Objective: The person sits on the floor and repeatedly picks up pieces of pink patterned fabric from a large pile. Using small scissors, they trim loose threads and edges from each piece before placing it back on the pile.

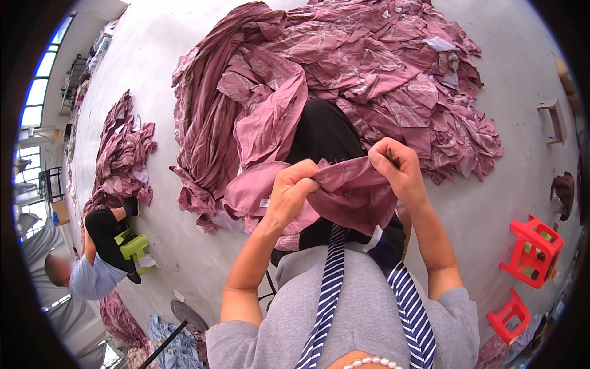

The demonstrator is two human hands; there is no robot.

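While the left hand [289, 189] and right hand [399, 170] pinch pink cloth [354, 198] between them, the step appears to be spreading its edge; the next move likely calls for even grip.

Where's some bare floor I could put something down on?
Right: bare floor lies between the big pink cloth pile and the larger red stool. Left: another bare strip lies between that pile and the smaller cloth pile. It's crowded ahead, under the big pile, and nearer, where left hand and right hand hold pink cloth.
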